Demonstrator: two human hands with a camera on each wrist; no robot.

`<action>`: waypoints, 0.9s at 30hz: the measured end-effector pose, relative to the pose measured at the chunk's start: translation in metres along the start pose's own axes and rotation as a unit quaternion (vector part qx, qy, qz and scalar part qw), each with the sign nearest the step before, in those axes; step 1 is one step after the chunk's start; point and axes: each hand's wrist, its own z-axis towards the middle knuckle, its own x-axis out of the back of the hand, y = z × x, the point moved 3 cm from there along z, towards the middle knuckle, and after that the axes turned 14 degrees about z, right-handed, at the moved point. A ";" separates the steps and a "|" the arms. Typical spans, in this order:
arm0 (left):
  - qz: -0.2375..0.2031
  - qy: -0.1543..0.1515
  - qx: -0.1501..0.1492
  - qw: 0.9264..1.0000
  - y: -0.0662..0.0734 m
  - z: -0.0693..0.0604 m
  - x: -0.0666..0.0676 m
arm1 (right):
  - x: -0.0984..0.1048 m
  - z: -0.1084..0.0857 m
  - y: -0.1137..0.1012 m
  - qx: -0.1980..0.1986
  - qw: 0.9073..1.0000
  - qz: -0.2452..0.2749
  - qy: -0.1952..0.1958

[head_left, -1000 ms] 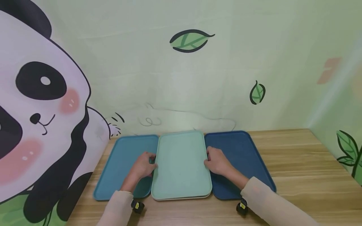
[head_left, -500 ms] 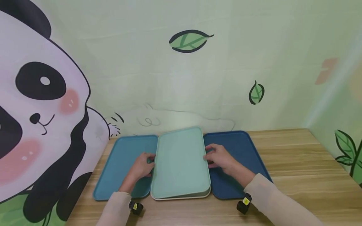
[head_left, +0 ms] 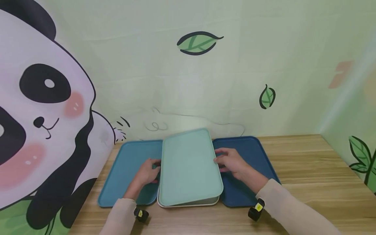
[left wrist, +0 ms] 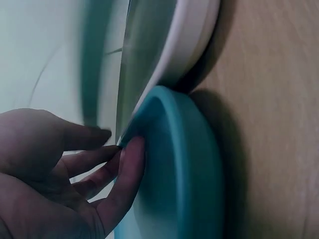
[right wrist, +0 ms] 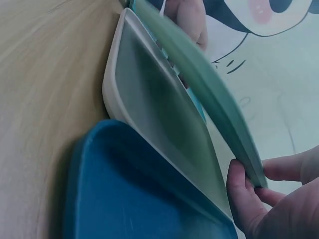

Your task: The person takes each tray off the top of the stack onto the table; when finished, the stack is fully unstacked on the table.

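Note:
In the head view, a mint green tray (head_left: 191,166) tilts above another pale tray (head_left: 189,204), its right side raised higher. My right hand (head_left: 232,163) pinches its right edge between thumb and fingers, plain in the right wrist view. At the left edge is my left hand (head_left: 148,171), with bent fingers and thumb around that rim; in the left wrist view the lifted tray's edge (left wrist: 94,64) is blurred beside the thumb. The left fingers are low over a light blue tray (head_left: 129,176). A dark blue tray (head_left: 239,145) lies beneath my right hand.
The trays stand side by side on a wood-grain table (head_left: 311,176). Behind it hangs a pale green cloth backdrop (head_left: 141,71) with a printed panda and leaves. Each wrist carries a small black camera, such as the right one (head_left: 256,210).
The mint green tray has risen off the pale tray below, most on its right side, opening a gap at the front. My right hand has moved up and slightly right; my left has barely moved.

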 end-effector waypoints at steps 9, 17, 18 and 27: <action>0.019 0.014 0.011 1.000 0.004 0.006 -0.003 | 0.041 -0.016 -0.019 -0.007 1.000 -0.005 0.002; 0.032 0.018 0.025 0.999 0.004 0.007 -0.007 | 0.106 -0.042 -0.040 0.001 0.999 -0.034 -0.001; 0.032 0.018 0.025 0.999 0.005 0.006 -0.007 | 0.116 -0.046 -0.042 0.001 0.999 -0.040 0.004; 0.013 0.013 0.032 0.999 0.007 0.003 -0.007 | 0.201 -0.091 -0.057 0.009 1.000 -0.028 -0.002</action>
